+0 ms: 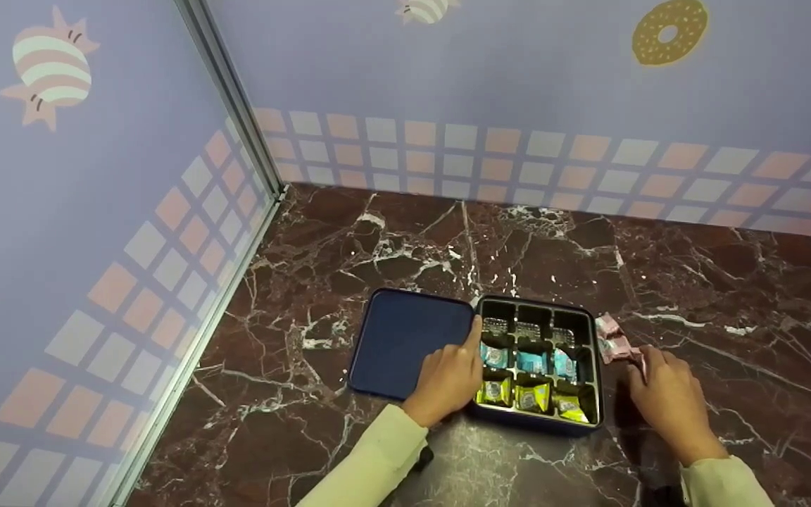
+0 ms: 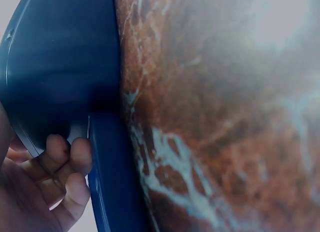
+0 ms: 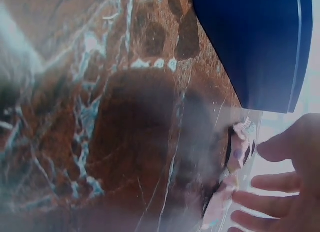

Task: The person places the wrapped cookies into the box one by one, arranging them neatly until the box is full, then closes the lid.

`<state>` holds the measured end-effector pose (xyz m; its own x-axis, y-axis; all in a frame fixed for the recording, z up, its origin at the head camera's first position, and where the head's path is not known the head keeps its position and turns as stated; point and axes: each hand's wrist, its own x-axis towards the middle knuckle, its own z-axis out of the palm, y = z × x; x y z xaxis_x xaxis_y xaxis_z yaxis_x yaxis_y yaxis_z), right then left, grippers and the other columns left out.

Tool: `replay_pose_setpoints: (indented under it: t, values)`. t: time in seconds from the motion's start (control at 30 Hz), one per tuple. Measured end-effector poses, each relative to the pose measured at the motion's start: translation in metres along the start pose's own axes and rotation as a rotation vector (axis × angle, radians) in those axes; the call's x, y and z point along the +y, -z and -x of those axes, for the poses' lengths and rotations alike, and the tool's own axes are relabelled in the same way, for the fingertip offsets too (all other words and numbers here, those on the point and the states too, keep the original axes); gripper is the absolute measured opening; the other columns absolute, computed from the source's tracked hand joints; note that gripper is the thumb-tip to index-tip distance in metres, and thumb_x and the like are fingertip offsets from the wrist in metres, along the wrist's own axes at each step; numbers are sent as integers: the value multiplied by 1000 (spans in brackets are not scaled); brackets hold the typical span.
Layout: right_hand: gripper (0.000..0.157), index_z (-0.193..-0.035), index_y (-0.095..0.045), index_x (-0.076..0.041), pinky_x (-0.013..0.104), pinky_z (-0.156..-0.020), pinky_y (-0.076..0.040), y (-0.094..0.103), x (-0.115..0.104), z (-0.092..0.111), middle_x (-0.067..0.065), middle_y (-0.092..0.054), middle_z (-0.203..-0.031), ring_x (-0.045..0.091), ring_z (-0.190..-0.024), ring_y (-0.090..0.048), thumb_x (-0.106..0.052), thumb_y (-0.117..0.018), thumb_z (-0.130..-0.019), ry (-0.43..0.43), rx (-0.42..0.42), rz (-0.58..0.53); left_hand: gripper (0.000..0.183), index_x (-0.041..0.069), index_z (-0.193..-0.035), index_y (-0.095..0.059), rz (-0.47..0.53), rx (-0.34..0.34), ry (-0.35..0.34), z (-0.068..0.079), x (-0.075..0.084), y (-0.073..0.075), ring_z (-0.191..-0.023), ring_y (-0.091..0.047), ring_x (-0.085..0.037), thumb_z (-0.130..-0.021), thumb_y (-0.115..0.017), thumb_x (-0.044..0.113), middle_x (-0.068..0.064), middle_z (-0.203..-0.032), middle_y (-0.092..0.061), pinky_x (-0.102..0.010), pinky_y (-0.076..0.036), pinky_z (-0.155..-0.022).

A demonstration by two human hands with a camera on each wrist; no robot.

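Note:
A dark blue divided tin box lies on the marble surface. Its middle row holds blue-wrapped sweets, its front row yellow-green wrapped sweets, and the back row shows a ribbed floor. My left hand grips the box's left edge, index finger along the rim, other fingers bent against the outer wall in the left wrist view. Just right of the box lie several pink-wrapped sweets. My right hand is at these sweets, its fingers fairly straight and touching them; thumb and fingers stand apart in the right wrist view.
The blue lid lies flat against the box's left side, partly under my left hand. Lilac walls with printed sweets and checks enclose the surface at the back and left. Brown marble stretches behind the box.

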<state>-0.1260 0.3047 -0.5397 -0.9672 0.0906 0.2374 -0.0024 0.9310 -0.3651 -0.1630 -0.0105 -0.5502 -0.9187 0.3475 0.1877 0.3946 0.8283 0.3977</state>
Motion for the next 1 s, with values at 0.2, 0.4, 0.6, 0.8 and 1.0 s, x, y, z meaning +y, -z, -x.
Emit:
replay_pose_setpoints:
  t: [0.2,0.4,0.6,0.8,1.0]
  values:
    - [34,-113,-57,9,65,-75,-40,0,4,-3,35,-55,-109,57,-95,-53,-7,-64,-83,-58,16,-20,52,9,-151,-33,-10,-1,2,0,-1,0,-38,-26,-9,-101,-40,20,7,-45,-33,-25,-22,-37]
    - [35,-115,-54,9,66,-78,-40,-1,13,-5,37,-51,-110,60,-97,-50,-9,-60,-86,-140,-59,-31,52,10,-151,-34,-21,2,2,0,-1,0,-38,-28,-10,-100,-41,21,5,-45,-36,-26,-22,-38]
    - [23,-99,-55,10,64,-76,-40,-4,20,-8,37,-54,-98,58,-92,-53,-8,-61,-86,-149,-46,-38,52,10,-151,-33,-16,-4,4,0,0,1,-38,-27,-10,-100,-40,20,5,-45,-37,-25,-21,-38]
    - [20,-94,-54,9,63,-73,-40,-7,21,-9,35,-55,-91,56,-85,-54,-6,-63,-84,-141,6,-51,53,10,-151,-33,-14,-15,4,0,0,1,-37,-28,-10,-100,-40,20,4,-44,-38,-26,-21,-38]
    - [25,-95,-54,9,62,-74,-40,-9,22,-12,35,-56,-91,57,-85,-54,-5,-68,-80,-150,20,-72,53,8,-151,-34,-24,-2,-5,0,1,1,-38,-27,-9,-100,-41,19,5,-45,-37,-26,-22,-38]
